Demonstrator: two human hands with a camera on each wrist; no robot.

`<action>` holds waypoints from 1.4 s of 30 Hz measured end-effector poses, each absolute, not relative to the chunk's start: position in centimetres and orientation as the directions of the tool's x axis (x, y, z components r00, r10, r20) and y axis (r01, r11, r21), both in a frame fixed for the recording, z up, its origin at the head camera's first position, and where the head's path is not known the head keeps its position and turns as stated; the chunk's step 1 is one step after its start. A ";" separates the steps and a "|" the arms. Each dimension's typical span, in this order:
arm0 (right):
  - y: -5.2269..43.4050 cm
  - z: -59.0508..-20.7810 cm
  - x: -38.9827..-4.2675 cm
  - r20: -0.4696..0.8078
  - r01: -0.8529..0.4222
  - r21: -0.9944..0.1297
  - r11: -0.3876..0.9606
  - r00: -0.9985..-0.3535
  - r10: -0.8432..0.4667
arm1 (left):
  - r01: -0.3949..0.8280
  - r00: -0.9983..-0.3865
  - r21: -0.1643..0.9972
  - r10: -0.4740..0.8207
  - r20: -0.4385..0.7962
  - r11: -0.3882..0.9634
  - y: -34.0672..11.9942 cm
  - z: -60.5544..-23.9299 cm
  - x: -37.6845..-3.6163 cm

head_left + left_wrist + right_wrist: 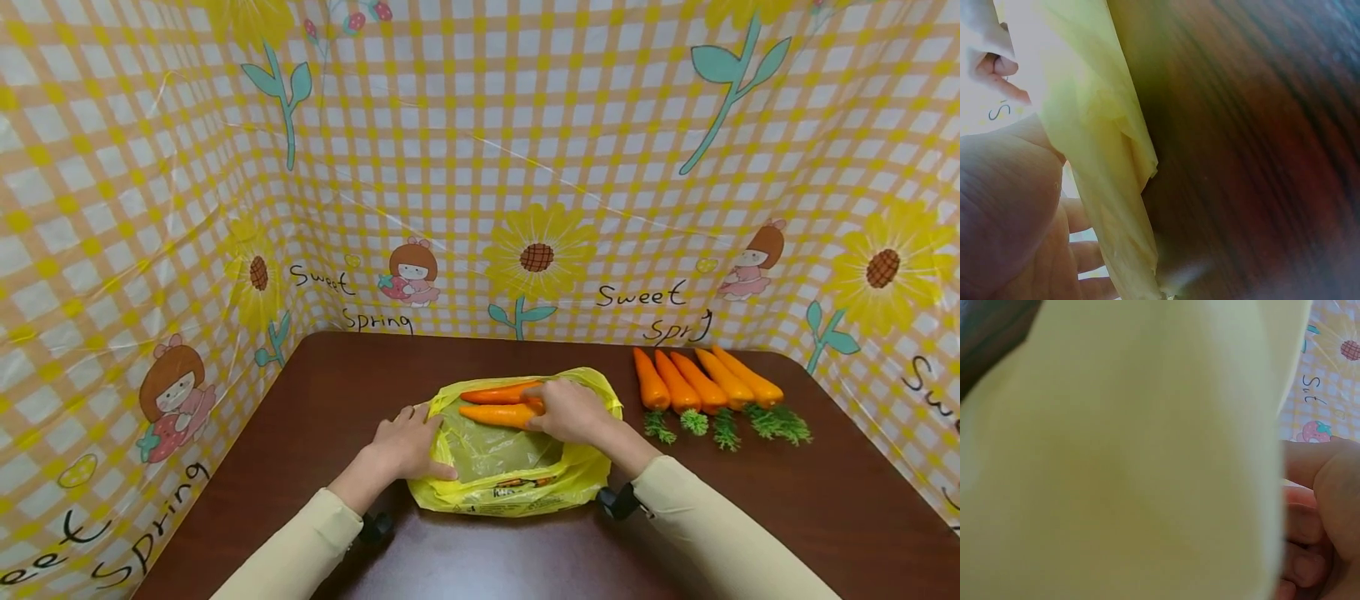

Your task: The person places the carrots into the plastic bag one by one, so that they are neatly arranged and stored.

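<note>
Two carrots (495, 415) within mouth of yellow bag (517, 502) | right hand (573, 411) gripping at least one | left hand (405, 443) spread, unclenched, against bag's left rim | risk: thin plastic could sag inward, snagging carrots, if left fingers slip

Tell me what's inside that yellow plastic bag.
Two long, tapered orange carrots show inside the yellow plastic bag; the right hand's grip hides their right ends. Anything directly beneath them is covered too.
</note>
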State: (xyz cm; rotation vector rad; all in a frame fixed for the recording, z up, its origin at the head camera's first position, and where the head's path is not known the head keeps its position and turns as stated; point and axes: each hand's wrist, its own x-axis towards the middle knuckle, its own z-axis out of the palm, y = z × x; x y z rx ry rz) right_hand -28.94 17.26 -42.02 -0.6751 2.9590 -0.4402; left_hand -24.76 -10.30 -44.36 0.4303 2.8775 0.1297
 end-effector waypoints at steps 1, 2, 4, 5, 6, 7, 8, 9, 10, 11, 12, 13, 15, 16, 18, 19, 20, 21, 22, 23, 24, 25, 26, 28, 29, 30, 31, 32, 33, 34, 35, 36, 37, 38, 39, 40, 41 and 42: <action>17.3 -41.9 -29.0 -0.010 -0.410 -0.293 0.864 -0.902 -0.432 | 0.278 -0.931 0.121 0.298 -0.212 0.953 -10.3 -44.3 -24.8; 17.3 -41.9 -29.0 -0.009 -0.409 -0.293 0.864 -0.903 -0.430 | 0.276 -0.930 0.121 0.297 -0.215 0.953 -10.2 -44.2 -24.8; 17.3 -41.7 -29.0 -0.010 -0.405 -0.298 0.865 -0.904 -0.427 | 0.275 -0.930 0.119 0.295 -0.218 0.954 -10.2 -44.1 -24.8; 17.3 -41.7 -29.0 -0.007 -0.406 -0.298 0.864 -0.904 -0.427 | 0.273 -0.930 0.119 0.294 -0.220 0.955 -10.2 -44.0 -24.8; 17.4 -41.6 -29.0 -0.003 -0.403 -0.303 0.863 -0.906 -0.424 | 0.272 -0.930 0.119 0.293 -0.221 0.955 -10.2 -44.1 -24.8; 17.4 -41.6 -29.0 -0.001 -0.401 -0.305 0.864 -0.907 -0.421 | 0.271 -0.930 0.118 0.292 -0.223 0.955 -10.1 -44.1 -24.8; 17.5 -41.5 -29.0 0.007 -0.405 -0.306 0.862 -0.906 -0.423 | 0.270 -0.930 0.117 0.291 -0.226 0.956 -10.1 -44.1 -24.8; 17.5 -41.4 -28.9 0.011 -0.402 -0.312 0.861 -0.907 -0.420 | 0.269 -0.930 0.117 0.289 -0.226 0.956 -10.1 -44.1 -24.8; 17.6 -41.3 -28.9 0.014 -0.400 -0.317 0.860 -0.909 -0.418 | 0.268 -0.930 0.116 0.288 -0.226 0.956 -10.1 -44.2 -24.8; 17.7 -41.2 -28.9 0.019 -0.401 -0.323 0.857 -0.908 -0.418 | 0.268 -0.931 0.115 0.288 -0.225 0.956 -10.1 -44.2 -24.7; 17.8 -41.1 -28.9 0.021 -0.400 -0.330 0.855 -0.909 -0.417 | 0.268 -0.931 0.115 0.288 -0.226 0.956 -10.1 -44.3 -24.7; 17.8 -40.9 -28.8 0.026 -0.405 -0.333 0.852 -0.907 -0.421 | 0.269 -0.931 0.114 0.288 -0.225 0.956 -10.1 -44.3 -24.7; 17.9 -40.5 -28.7 0.035 -0.409 -0.343 0.845 -0.905 -0.424 | 0.271 -0.931 0.113 0.290 -0.222 0.956 -10.2 -44.4 -24.7; 17.9 -40.4 -28.7 0.045 -0.416 -0.338 0.845 -0.903 -0.427 | 0.271 -0.931 0.113 0.291 -0.220 0.956 -10.2 -44.4 -24.7; 18.1 -40.0 -28.6 0.059 -0.419 -0.338 0.843 -0.903 -0.425 | 0.274 -0.931 0.111 0.292 -0.217 0.955 -10.2 -44.3 -24.7; 18.2 -39.8 -28.5 0.065 -0.418 -0.343 0.841 -0.904 -0.423 | 0.275 -0.932 0.109 0.293 -0.214 0.955 -10.2 -44.3 -24.7; 18.2 -39.6 -28.4 0.067 -0.412 -0.348 0.842 -0.907 -0.416 | 0.275 -0.932 0.109 0.292 -0.212 0.955 -10.2 -44.3 -24.7; 18.4 -39.4 -28.3 0.070 -0.407 -0.350 0.844 -0.910 -0.410 | 0.275 -0.932 0.108 0.292 -0.213 0.955 -10.2 -44.3 -24.7; 18.5 -39.2 -28.2 0.075 -0.401 -0.356 0.844 -0.913 -0.402 | 0.275 -0.932 0.109 0.293 -0.213 0.955 -10.2 -44.2 -24.7; 18.6 -39.0 -28.2 0.077 -0.393 -0.368 0.843 -0.916 -0.393 | 0.276 -0.932 0.109 0.293 -0.212 0.955 -10.2 -44.2 -24.7; 18.7 -38.8 -28.1 0.084 -0.388 -0.374 0.842 -0.919 -0.386 | 0.276 -0.932 0.111 0.294 -0.211 0.955 -10.2 -44.2 -24.7; 18.9 -38.6 -28.0 0.091 -0.383 -0.381 0.842 -0.921 -0.378 | 0.276 -0.932 0.110 0.294 -0.212 0.955 -10.2 -44.2 -24.7; 19.1 -38.4 -28.0 0.099 -0.379 -0.384 0.842 -0.924 -0.370 | 0.277 -0.932 0.111 0.295 -0.212 0.955 -10.1 -44.2 -24.7; 19.4 -38.0 -27.9 0.122 -0.382 -0.396 0.835 -0.923 -0.364 | 0.278 -0.932 0.110 0.295 -0.210 0.954 -10.1 -44.2 -24.6; 19.6 -37.8 -27.9 0.132 -0.383 -0.402 0.831 -0.923 -0.361 | 0.278 -0.932 0.109 0.296 -0.209 0.954 -10.1 -44.2 -24.6; 19.8 -37.6 -27.9 0.141 -0.384 -0.410 0.827 -0.923 -0.358 | 0.279 -0.932 0.108 0.296 -0.209 0.954 -10.1 -44.3 -24.6; 20.0 -37.4 -27.9 0.148 -0.384 -0.419 0.823 -0.923 -0.355 | 0.279 -0.932 0.107 0.296 -0.208 0.954 -10.1 -44.2 -24.6; 20.3 -37.3 -27.9 0.154 -0.383 -0.430 0.818 -0.924 -0.351 | 0.279 -0.932 0.107 0.296 -0.209 0.954 -10.1 -44.2 -24.6; 20.5 -37.2 -27.9 0.159 -0.381 -0.445 0.811 -0.924 -0.347 | 0.280 -0.932 0.105 0.296 -0.208 0.954 -10.1 -44.2 -24.6; 20.7 -37.1 -27.9 0.158 -0.370 -0.461 0.807 -0.929 -0.336 | 0.280 -0.932 0.104 0.296 -0.207 0.954 -10.1 -44.2 -24.6; 20.9 -37.0 -27.9 0.166 -0.372 -0.472 0.799 -0.928 -0.334 | 0.280 -0.932 0.104 0.296 -0.207 0.954 -10.1 -44.2 -24.6; 21.1 -36.9 -27.9 0.170 -0.368 -0.482 0.795 -0.929 -0.327 | 0.279 -0.932 0.103 0.295 -0.210 0.955 -10.1 -44.3 -24.6; 21.3 -36.8 -27.9 0.176 -0.366 -0.492 0.790 -0.931 -0.321 | 0.279 -0.932 0.102 0.295 -0.210 0.955 -10.1 -44.3 -24.6; 21.6 -36.8 -28.0 0.183 -0.363 -0.501 0.785 -0.932 -0.314 | 0.279 -0.932 0.102 0.295 -0.211 0.955 -10.1 -44.3 -24.6; 21.8 -36.7 -28.0 0.189 -0.361 -0.507 0.783 -0.933 -0.307 | 0.278 -0.932 0.103 0.294 -0.211 0.955 -10.1 -44.2 -24.6; 22.1 -36.7 -28.0 0.198 -0.359 -0.511 0.781 -0.933 -0.299 | 0.276 -0.932 0.104 0.293 -0.212 0.955 -10.1 -44.2 -24.6; 22.4 -36.6 -28.1 0.207 -0.358 -0.512 0.781 -0.934 -0.292 | 0.275 -0.933 0.106 0.292 -0.212 0.956 -10.1 -44.2 -24.6; 22.6 -36.5 -28.1 0.211 -0.349 -0.518 0.781 -0.937 -0.279 | 0.275 -0.933 0.106 0.292 -0.213 0.956 -10.1 -44.2 -24.6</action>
